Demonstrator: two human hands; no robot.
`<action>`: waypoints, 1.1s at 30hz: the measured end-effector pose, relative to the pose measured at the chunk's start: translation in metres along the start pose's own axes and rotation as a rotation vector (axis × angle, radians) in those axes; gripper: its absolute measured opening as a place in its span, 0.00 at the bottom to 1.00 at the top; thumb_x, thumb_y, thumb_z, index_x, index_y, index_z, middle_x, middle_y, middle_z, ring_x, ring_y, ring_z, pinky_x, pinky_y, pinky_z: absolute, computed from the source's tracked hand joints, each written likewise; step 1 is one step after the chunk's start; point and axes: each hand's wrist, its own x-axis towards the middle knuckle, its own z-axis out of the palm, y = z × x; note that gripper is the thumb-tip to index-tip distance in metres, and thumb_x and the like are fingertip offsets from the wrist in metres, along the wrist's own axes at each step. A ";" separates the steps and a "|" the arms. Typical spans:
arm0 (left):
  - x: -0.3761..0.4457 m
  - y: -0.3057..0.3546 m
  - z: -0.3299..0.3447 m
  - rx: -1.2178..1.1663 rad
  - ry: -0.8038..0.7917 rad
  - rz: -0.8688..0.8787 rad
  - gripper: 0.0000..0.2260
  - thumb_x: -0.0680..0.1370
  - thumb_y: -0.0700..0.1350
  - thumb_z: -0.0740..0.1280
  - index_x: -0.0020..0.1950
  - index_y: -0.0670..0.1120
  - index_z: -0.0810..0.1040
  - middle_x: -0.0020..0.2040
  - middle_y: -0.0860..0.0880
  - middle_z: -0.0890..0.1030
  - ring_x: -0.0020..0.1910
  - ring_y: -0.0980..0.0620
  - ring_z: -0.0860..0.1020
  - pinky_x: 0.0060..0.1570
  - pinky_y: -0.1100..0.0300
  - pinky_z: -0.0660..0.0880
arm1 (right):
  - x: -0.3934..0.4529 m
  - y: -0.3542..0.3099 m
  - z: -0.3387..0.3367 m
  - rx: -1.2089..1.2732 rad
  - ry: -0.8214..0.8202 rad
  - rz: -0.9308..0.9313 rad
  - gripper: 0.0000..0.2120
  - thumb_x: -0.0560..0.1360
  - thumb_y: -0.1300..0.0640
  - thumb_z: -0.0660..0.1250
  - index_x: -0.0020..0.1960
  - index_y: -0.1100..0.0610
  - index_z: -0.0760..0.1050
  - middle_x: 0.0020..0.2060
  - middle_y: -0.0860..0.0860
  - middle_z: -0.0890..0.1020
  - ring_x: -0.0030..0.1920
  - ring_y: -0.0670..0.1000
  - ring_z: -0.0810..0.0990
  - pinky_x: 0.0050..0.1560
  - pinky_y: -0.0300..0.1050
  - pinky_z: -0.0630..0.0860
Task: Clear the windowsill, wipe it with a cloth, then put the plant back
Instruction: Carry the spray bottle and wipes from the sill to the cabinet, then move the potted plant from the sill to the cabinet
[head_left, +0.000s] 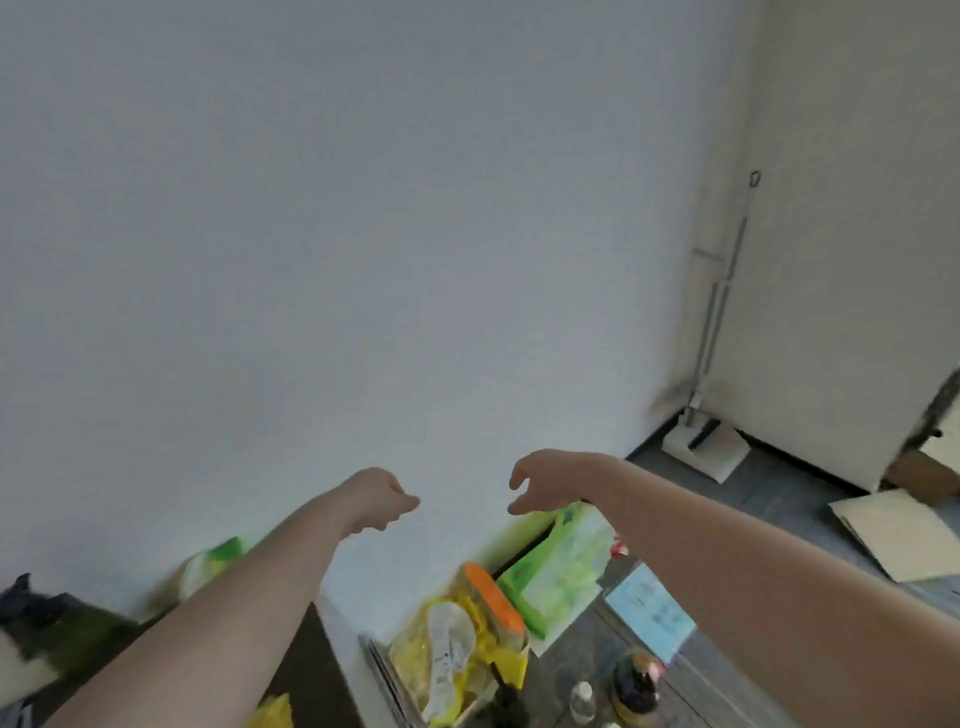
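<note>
Both my arms reach forward toward a bare white wall. My left hand (382, 499) has its fingers curled in loosely and holds nothing. My right hand (545, 480) hangs with fingers loosely bent downward, also holding nothing. No windowsill, cloth or plant shows in this blurred view.
Below the hands lie a green tissue pack (558, 571), a yellow bag with an orange-capped item (467, 639), a light blue packet (649, 608) and small bottles (631, 680) on the floor. A mop with its white base (704, 447) leans in the corner. Cardboard (893, 530) lies at right.
</note>
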 end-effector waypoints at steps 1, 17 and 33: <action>0.002 0.034 0.008 0.005 -0.004 0.042 0.15 0.77 0.53 0.64 0.53 0.43 0.79 0.54 0.43 0.82 0.43 0.49 0.78 0.32 0.63 0.65 | -0.018 0.030 -0.009 0.016 0.025 0.038 0.26 0.79 0.47 0.62 0.73 0.57 0.66 0.71 0.53 0.69 0.71 0.53 0.68 0.68 0.45 0.65; -0.021 0.471 0.207 0.316 -0.244 0.784 0.12 0.77 0.52 0.65 0.52 0.44 0.81 0.53 0.45 0.82 0.53 0.46 0.80 0.48 0.56 0.75 | -0.265 0.382 0.011 0.420 0.151 0.771 0.24 0.79 0.48 0.63 0.71 0.57 0.69 0.67 0.55 0.73 0.63 0.55 0.74 0.62 0.47 0.73; -0.023 0.809 0.416 0.610 -0.614 1.227 0.16 0.78 0.52 0.65 0.61 0.45 0.76 0.50 0.48 0.79 0.48 0.51 0.77 0.53 0.56 0.77 | -0.404 0.611 0.051 0.598 0.189 1.379 0.23 0.80 0.49 0.61 0.70 0.61 0.70 0.67 0.57 0.74 0.66 0.57 0.73 0.67 0.51 0.71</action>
